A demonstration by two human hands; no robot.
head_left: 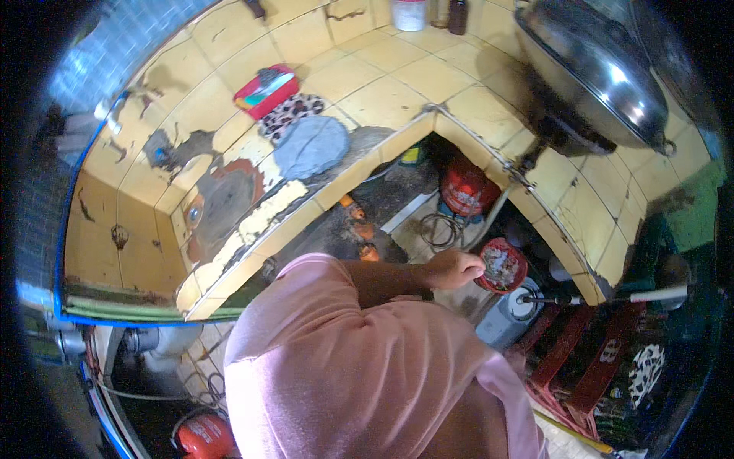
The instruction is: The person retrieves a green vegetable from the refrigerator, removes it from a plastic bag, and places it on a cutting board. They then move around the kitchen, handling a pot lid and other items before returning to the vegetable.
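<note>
My left arm, in a pink sleeve, reaches across to the right below the corner counter. My left hand (456, 270) is closed, its fingertips at the left rim of a small round red basket (522, 277) with whitish bits inside. It appears to grip that rim, though the exact finger contact is hard to see. Just below the basket stands a blue-grey container (498, 325) with a round white part on top. My right hand is out of sight; only that arm's pink sleeve (501, 382) shows at the lower edge.
A yellow-tiled counter (397, 69) bends round the opening. On it lie a blue cloth (312, 145), a red tray (267, 96) and a large metal pan (604, 76). Beneath are a red cylinder (466, 190) and an orange pipe (355, 216). Dark red crates (596, 359) stand right.
</note>
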